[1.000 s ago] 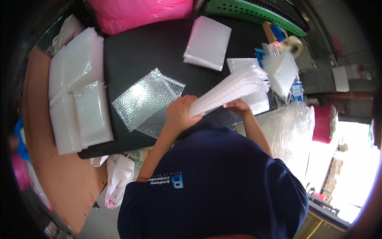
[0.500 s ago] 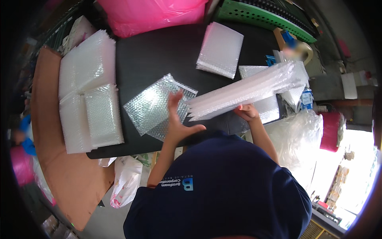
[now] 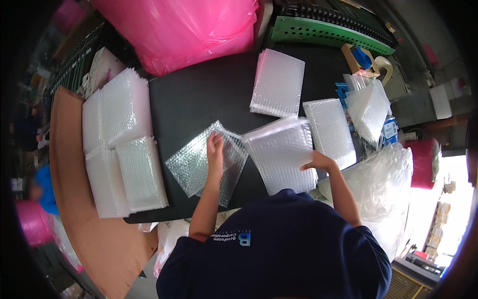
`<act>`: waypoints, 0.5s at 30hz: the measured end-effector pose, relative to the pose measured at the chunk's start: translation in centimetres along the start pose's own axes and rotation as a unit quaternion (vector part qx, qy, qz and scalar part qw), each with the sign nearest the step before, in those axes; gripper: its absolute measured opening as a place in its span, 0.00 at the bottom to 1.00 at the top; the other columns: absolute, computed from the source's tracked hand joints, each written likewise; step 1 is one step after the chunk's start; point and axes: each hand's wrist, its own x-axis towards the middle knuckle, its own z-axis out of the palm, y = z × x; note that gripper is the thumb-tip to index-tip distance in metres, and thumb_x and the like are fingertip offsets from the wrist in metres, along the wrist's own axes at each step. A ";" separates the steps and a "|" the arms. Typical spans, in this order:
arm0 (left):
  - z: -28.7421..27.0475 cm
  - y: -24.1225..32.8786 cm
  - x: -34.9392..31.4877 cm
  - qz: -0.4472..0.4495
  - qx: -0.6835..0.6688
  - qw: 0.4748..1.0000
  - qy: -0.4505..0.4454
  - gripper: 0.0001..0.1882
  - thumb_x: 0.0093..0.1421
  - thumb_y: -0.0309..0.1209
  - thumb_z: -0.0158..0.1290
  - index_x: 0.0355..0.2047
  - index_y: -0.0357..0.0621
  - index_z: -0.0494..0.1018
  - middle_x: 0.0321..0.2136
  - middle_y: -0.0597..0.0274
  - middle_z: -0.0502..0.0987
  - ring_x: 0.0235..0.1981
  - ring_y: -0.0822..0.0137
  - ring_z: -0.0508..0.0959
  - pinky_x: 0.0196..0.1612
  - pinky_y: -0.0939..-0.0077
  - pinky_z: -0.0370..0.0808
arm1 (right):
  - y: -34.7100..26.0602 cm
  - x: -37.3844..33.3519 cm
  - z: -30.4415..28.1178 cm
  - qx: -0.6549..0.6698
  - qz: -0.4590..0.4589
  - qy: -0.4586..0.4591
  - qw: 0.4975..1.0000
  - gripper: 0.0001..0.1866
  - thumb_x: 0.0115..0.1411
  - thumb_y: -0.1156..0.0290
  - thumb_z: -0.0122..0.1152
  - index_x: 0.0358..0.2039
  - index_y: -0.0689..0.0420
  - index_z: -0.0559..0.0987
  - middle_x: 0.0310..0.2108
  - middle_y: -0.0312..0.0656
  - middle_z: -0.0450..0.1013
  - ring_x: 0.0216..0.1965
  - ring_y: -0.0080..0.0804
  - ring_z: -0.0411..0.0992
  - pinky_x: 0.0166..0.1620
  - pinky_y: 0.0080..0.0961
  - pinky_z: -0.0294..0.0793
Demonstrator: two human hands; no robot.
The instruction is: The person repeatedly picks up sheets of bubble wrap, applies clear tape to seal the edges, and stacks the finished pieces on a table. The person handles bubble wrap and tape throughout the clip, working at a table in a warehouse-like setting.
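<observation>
Two loose clear bubble-wrap bags (image 3: pixel 191 167) overlap on the black table in front of me. My left hand (image 3: pixel 215 152) is over them, its fingers drawn together at the upper edge of one bag, seemingly pinching it. Just to the right lies a stack of bubble-wrap bags (image 3: pixel 281 157), flat and slightly tilted, with a pale strip along its far edge. My right hand (image 3: pixel 321 161) rests at the right edge of this stack, thumb and fingers apart and fingertips touching the top bag.
Tall piles of bubble-wrap bags (image 3: pixel 122 112) stand at the left beside a brown cardboard sheet (image 3: pixel 69 164). Other bag stacks (image 3: pixel 279 82) lie far and right (image 3: pixel 329 132). A pink plastic bag (image 3: pixel 194 35), a green perforated rail (image 3: pixel 331 36) and a tape roll (image 3: pixel 383 67) border the table (image 3: pixel 199 94).
The stack, previously raised on its edge in my right hand, now lies flat on the table. My left hand has gone from spread fingers to fingers together on the loose bag.
</observation>
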 end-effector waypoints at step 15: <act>16.7 -5.1 18.0 -0.218 0.220 0.932 -0.188 0.48 0.29 0.44 0.73 0.48 0.27 0.68 0.44 0.44 0.75 0.47 0.55 0.75 0.48 0.65 0.71 | 4.9 5.3 5.2 -0.161 0.112 0.207 0.959 0.41 0.32 0.60 0.79 0.45 0.64 0.70 0.43 0.57 0.73 0.49 0.52 0.71 0.50 0.40 0.70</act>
